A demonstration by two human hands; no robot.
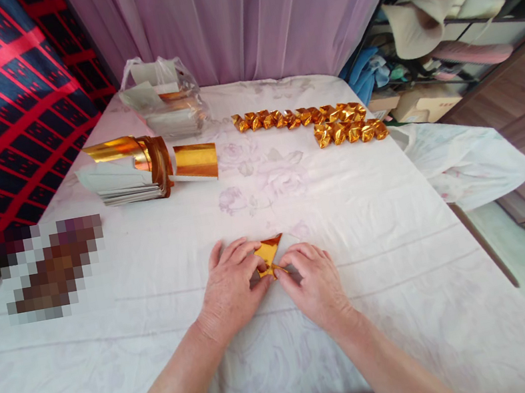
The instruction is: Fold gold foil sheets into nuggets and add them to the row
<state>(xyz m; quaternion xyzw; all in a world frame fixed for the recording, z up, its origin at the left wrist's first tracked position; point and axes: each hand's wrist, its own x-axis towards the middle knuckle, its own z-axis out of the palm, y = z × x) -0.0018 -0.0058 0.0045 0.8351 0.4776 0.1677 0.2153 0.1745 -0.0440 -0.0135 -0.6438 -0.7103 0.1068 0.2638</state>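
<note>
A small sheet of shiny gold foil paper [268,252], partly folded with a pointed upper right corner, lies on the table between my hands. My left hand [232,286] pinches its left and lower edge between thumb and fingers. My right hand [314,282] grips the lower right corner between thumb and forefinger. Fingers hide part of the folds. Farther off at the right, folded gold foil pieces [299,115] stand in a long row, with a shorter row [351,132] in front of it.
A stack of gold and white paper sheets [130,179] lies at the back left, one loose gold sheet [196,161] beside it. Behind stands a clear plastic bag [164,98] of paper. A blurred-out patch [54,267] covers something at left. Shelves [445,22] stand beyond the table's right edge.
</note>
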